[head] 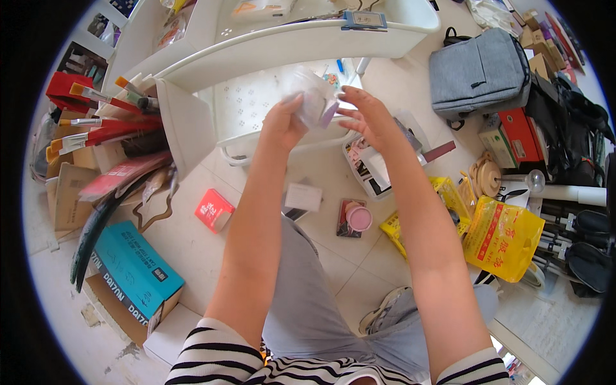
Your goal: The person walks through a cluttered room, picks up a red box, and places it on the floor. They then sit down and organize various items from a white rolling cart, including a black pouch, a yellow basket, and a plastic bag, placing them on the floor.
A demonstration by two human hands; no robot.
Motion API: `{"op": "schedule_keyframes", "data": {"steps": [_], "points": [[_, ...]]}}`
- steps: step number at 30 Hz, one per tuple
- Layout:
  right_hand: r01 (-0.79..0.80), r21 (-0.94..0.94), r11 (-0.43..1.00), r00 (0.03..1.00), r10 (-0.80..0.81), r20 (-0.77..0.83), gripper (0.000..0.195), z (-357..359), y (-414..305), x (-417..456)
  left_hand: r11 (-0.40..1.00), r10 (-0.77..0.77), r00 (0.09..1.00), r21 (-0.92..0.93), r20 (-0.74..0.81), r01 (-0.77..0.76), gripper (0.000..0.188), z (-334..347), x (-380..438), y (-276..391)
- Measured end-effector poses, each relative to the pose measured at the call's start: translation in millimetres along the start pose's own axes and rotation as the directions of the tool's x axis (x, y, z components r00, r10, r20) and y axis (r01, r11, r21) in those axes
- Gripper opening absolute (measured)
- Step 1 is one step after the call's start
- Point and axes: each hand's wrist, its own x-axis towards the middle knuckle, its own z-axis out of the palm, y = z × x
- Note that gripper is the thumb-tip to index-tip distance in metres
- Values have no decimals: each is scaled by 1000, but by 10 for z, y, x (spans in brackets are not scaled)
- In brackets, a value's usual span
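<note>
My left hand (284, 122) grips a crumpled clear plastic bag (308, 94) with something pale purple at its right side. My right hand (363, 113) is just right of the bag, its fingers spread and holding nothing that shows. Both hands are above the front edge of a white plastic storage shelf (240, 108). On that shelf, behind the bag, lie a blue item (340, 65) and a small colourful packet (331, 79). What the bag contains is unclear.
Paintbrushes (91, 94) stick out of a white holder at left. A teal cardboard box (139, 269), a red box (214, 211), a pink round container (359, 219), an open white bin (361, 163), a yellow bag (503, 238) and a grey backpack (481, 72) surround me.
</note>
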Motion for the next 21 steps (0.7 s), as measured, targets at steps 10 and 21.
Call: {"op": "schedule_keyframes", "data": {"steps": [10,21], "points": [[36,89,995,999,-38,18,20,98,82,-231,886,-85,973,-430,215,172,24,-329,173,-14],[124,19,992,978,-119,-169,15,344,381,-139,958,152,947,-278,284,-70,32,-351,-114,141]]}}
